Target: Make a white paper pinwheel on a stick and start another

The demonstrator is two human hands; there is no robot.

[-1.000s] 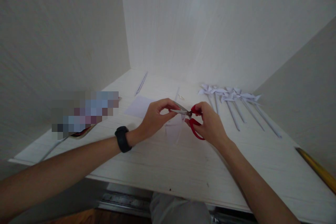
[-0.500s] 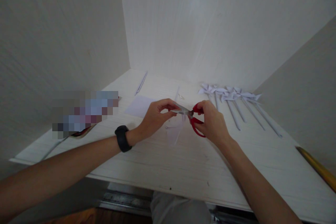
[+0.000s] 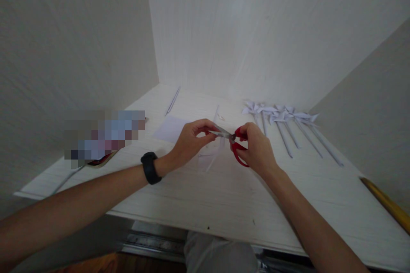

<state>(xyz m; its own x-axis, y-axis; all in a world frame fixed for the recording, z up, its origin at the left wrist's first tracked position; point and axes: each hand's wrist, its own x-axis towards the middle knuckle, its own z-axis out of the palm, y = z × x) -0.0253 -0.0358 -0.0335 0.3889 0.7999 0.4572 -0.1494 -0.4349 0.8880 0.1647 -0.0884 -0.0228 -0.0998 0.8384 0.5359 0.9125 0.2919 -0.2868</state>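
Near the back left corner of the surface [image 3: 192, 198], a folded paper strip [image 3: 173, 101] and white sheet [image 3: 167, 129] are laid. Centrally, thin white paper [image 3: 221, 146] is pinched by the left hand [image 3: 193, 136], and red-handled scissors [image 3: 228, 135] are gripped by the right hand [image 3: 259, 149], with blades at the paper. Pinwheels [image 3: 282, 116] are ranged toward the back right corner.

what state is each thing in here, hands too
scissors: held, blades open
right hand: closed on the scissors' red handles
left hand: curled at the blades, grip unclear
pale piece below the blades: blurred, shape unclear
white sheet: flat on the table
pinwheels: assembled on sticks, lying down
wristband: fastened around the left wrist
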